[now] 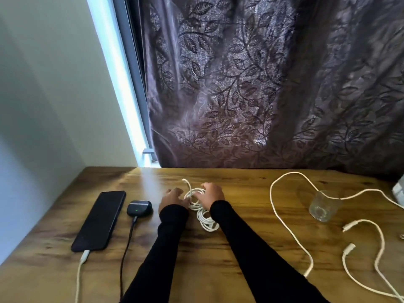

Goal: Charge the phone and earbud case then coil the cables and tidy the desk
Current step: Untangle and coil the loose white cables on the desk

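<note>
Coiled cable: a white cable [202, 212] bunched into loose, uneven loops on the wooden worktop [240, 241], lying between the two hands; one free end sticks up and away beyond the fingers, and the lowest loops trail back toward the wrists.
Left hand [172, 199]: fingers curled down at the left edge of the bundle, touching the loops; whether it actually pinches a strand I cannot tell.
Right hand [212, 194]: arched over the top right of the bundle, fingers bent onto the upper loops, gripping them as far as I can see.
Sleeves: both arms in long black sleeves [251, 248].
Phone [99, 220]: dark, screen off, lying flat well left of the left hand, with a white cable [81, 265] plugged into its near end.
Earbud case [140, 208]: small, dark and rounded, just left of the left hand and beside the phone, a green light showing on its front, a black cable [126, 248] plugged in.
Loose cables: a long white cable [282, 217] snakes over the worktop right of the right hand; another white one [380, 241] curls further right.
Glass [323, 206]: a clear tumbler standing upright well right of the right hand, with the long cable running behind or across its rim; what it holds I cannot tell.
</note>
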